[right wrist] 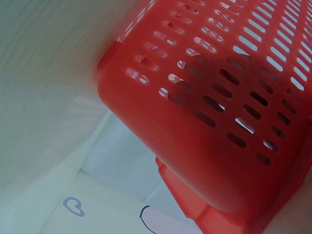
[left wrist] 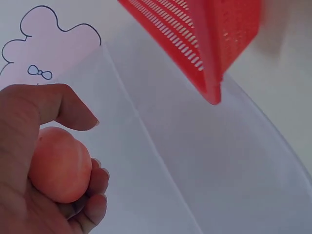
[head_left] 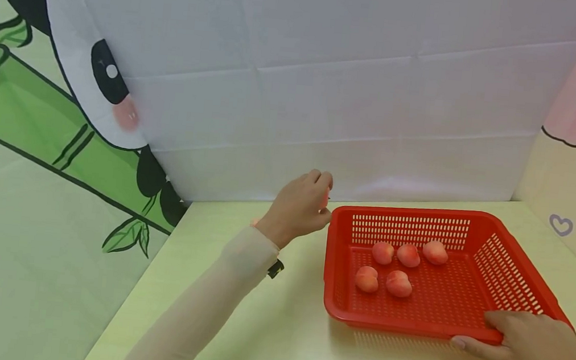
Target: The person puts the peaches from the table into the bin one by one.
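A peach (left wrist: 63,165) lies in my left hand (head_left: 300,207), its fingers curled round it. In the head view that hand is just beyond the far left corner of a red plastic basket (head_left: 398,326), and most of the peach is hidden behind the fingers. My right hand (head_left: 540,351) grips the basket's near right corner, thumb outside and fingers over the rim. Several pinkish-red peaches (head_left: 399,283) sit on the basket's floor, in its left and middle part. The right wrist view is filled by the slotted outer side of the basket (right wrist: 161,117).
The basket stands on a pale yellow-green table (head_left: 255,314). Behind it rises a white cloth backdrop (head_left: 325,103), with a panda and bamboo print (head_left: 107,72) at the left. A wall with a heart print (head_left: 560,225) borders the right side.
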`<state>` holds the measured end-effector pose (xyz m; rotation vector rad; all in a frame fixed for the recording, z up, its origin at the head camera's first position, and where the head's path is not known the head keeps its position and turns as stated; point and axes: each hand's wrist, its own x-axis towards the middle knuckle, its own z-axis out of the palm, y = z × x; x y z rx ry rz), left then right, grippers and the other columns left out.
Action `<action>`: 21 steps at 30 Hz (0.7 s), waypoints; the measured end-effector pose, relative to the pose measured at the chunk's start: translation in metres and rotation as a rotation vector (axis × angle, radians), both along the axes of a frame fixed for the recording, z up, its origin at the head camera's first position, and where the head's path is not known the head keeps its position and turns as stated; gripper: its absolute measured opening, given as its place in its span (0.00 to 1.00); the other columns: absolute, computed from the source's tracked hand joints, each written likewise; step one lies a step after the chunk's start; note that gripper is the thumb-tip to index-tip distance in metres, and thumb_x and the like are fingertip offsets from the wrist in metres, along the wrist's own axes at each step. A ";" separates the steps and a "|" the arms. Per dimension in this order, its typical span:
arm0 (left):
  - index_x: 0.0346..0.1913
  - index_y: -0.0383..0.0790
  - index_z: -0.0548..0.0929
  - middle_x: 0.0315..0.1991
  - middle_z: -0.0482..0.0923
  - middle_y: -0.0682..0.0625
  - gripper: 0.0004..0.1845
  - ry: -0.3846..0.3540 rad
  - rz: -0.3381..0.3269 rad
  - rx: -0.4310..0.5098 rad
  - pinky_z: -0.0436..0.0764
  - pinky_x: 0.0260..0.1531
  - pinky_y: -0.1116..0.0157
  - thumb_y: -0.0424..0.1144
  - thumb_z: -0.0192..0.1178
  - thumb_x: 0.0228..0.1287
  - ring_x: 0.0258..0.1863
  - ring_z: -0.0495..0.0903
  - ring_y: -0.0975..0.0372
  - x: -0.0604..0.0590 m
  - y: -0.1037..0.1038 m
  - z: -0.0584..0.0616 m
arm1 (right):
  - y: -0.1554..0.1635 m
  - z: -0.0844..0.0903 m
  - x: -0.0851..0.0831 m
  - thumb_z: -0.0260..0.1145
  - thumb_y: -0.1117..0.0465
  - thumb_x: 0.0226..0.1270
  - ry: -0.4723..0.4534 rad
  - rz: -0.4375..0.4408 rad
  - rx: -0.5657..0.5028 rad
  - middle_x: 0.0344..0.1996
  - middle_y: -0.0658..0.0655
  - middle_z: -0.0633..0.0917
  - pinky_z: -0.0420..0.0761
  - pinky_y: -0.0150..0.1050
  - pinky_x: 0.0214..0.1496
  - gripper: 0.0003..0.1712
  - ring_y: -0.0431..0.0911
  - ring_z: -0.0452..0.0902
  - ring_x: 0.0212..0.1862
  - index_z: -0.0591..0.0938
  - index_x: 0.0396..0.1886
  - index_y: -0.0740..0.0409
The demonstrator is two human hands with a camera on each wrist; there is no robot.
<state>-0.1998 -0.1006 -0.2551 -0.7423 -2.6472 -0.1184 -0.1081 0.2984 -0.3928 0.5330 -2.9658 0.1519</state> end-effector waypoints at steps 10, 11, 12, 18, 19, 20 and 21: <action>0.53 0.36 0.76 0.39 0.73 0.49 0.19 0.089 -0.133 -0.123 0.75 0.35 0.65 0.35 0.61 0.59 0.34 0.72 0.59 0.015 0.046 0.022 | -0.003 0.001 0.002 0.71 0.21 0.57 -0.009 -0.011 0.007 0.17 0.42 0.71 0.67 0.43 0.28 0.34 0.42 0.70 0.25 0.86 0.30 0.47; 0.55 0.36 0.76 0.40 0.73 0.49 0.19 0.090 -0.136 -0.127 0.75 0.36 0.65 0.35 0.61 0.59 0.35 0.72 0.59 0.016 0.050 0.025 | -0.003 0.002 0.002 0.71 0.21 0.57 -0.008 -0.013 0.008 0.17 0.43 0.70 0.67 0.43 0.28 0.33 0.42 0.69 0.24 0.85 0.30 0.46; 0.56 0.37 0.76 0.40 0.73 0.50 0.20 0.089 -0.137 -0.128 0.75 0.37 0.65 0.35 0.61 0.60 0.36 0.73 0.59 0.016 0.054 0.027 | -0.003 0.002 0.002 0.71 0.21 0.57 -0.006 -0.015 0.007 0.16 0.43 0.69 0.66 0.43 0.28 0.33 0.42 0.68 0.24 0.84 0.28 0.45; 0.61 0.35 0.73 0.46 0.77 0.49 0.22 0.063 -0.149 -0.106 0.79 0.48 0.66 0.35 0.60 0.65 0.42 0.77 0.60 0.019 0.077 0.042 | -0.003 0.002 0.002 0.70 0.22 0.58 -0.014 -0.012 0.008 0.16 0.43 0.68 0.66 0.43 0.28 0.32 0.42 0.68 0.24 0.82 0.27 0.44; 0.62 0.35 0.73 0.48 0.77 0.48 0.22 0.054 -0.154 -0.107 0.79 0.50 0.66 0.35 0.59 0.66 0.44 0.78 0.59 0.019 0.080 0.044 | -0.003 0.002 0.002 0.71 0.22 0.58 -0.016 -0.011 0.005 0.17 0.42 0.69 0.67 0.43 0.29 0.32 0.42 0.69 0.25 0.83 0.28 0.44; 0.62 0.35 0.72 0.49 0.77 0.48 0.22 0.049 -0.159 -0.111 0.79 0.50 0.66 0.35 0.59 0.66 0.45 0.78 0.59 0.019 0.083 0.045 | -0.003 0.002 0.002 0.71 0.22 0.58 -0.019 -0.010 0.003 0.18 0.42 0.71 0.68 0.43 0.29 0.32 0.42 0.70 0.25 0.84 0.29 0.45; 0.62 0.35 0.72 0.50 0.77 0.48 0.22 0.043 -0.165 -0.114 0.79 0.50 0.66 0.35 0.59 0.67 0.45 0.78 0.58 0.020 0.086 0.047 | -0.003 0.002 0.002 0.71 0.22 0.58 -0.024 -0.009 0.003 0.18 0.42 0.73 0.69 0.43 0.29 0.32 0.42 0.72 0.25 0.85 0.30 0.45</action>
